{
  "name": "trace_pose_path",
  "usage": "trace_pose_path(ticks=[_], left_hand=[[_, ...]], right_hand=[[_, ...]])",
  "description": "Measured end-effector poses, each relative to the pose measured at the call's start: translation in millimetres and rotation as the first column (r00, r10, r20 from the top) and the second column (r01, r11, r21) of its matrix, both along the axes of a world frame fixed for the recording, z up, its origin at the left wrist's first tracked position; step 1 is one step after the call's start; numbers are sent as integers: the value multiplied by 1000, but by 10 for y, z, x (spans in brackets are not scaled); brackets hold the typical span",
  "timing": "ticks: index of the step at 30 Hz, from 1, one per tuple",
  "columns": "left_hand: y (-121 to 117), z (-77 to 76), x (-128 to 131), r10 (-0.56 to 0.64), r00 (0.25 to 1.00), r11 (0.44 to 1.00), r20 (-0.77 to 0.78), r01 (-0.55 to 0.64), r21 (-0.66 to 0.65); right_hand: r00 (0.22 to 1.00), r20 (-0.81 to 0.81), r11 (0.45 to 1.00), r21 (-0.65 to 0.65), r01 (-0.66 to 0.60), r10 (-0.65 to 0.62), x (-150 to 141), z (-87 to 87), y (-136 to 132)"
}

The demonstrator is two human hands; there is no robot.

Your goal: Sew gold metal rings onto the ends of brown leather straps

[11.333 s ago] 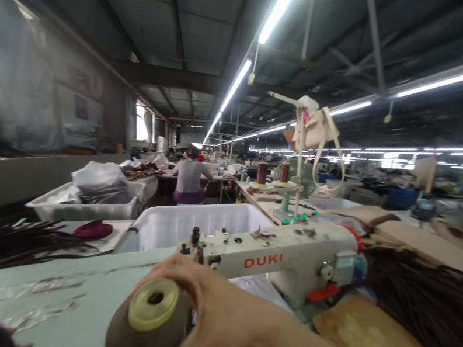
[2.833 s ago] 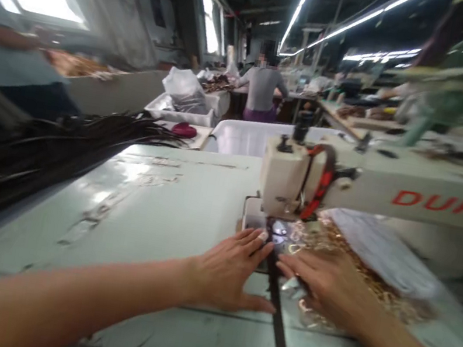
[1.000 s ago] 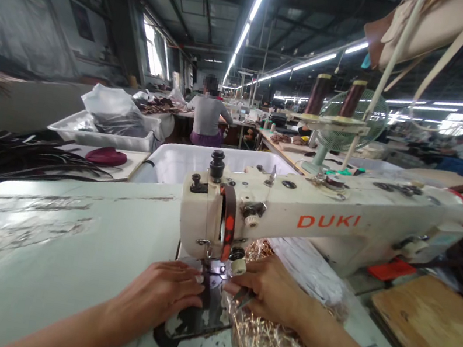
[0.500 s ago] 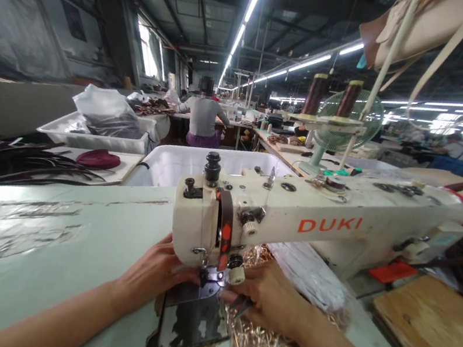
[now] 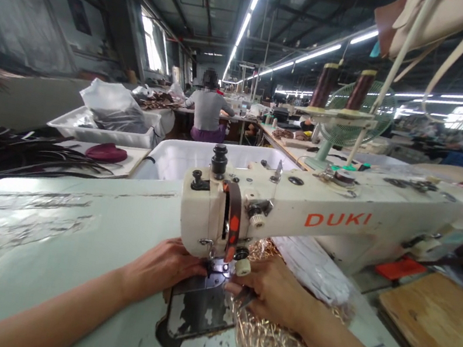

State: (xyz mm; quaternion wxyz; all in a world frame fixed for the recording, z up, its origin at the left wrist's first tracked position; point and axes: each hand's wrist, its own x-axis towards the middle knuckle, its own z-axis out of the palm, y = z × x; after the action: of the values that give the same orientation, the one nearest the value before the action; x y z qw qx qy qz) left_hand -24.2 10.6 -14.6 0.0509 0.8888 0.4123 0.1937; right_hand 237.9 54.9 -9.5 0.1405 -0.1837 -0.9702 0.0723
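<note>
Workshop strip lights (image 5: pixel 250 11) run overhead; below, a pale green table (image 5: pixel 114 237) bears a white sewing machine (image 5: pixel 287 212). Left of its lit presser foot (image 5: pixel 220 266) the left hand (image 5: pixel 163 263) bends low, its grip impossible to tell. On the other side, the right hand (image 5: pixel 272 287) curls round a partly hidden metal tool (image 5: pixel 245 298), beside gold-coloured metal pieces (image 5: pixel 267 345).
</note>
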Motion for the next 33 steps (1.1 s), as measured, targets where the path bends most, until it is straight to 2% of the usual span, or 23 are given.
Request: trace_pose_path(ticks=[7, 17, 20, 22, 27, 29, 33], left_hand=[[-57, 65, 51, 18, 988, 1000, -154, -15, 21], [-314, 8, 14, 87, 938, 991, -335, -47, 128], [-420, -16, 55, 126, 903, 986, -410, -70, 149], [-469, -27, 138, 178, 853, 981, -491, -115, 156], [-489, 32, 414, 242, 700, 963, -672, -258, 78], [-478, 86, 477, 242, 687, 957, -686, -286, 51], [-446, 201, 483, 228, 726, 959, -649, -283, 20]], right_hand=[[1000, 7, 1000, 7, 3, -3, 11, -3, -13], [1000, -1, 1000, 21, 2, -2, 5, 0, -24], [1000, 8, 999, 27, 17, -17, 5, 1, -28], [999, 17, 999, 29, 26, -27, 3, 5, -33], [999, 28, 999, 29, 34, -35, 2, 19, -49], [999, 31, 999, 32, 38, -39, 1, 24, -53], [998, 43, 998, 35, 43, -44, -5, 30, -52]])
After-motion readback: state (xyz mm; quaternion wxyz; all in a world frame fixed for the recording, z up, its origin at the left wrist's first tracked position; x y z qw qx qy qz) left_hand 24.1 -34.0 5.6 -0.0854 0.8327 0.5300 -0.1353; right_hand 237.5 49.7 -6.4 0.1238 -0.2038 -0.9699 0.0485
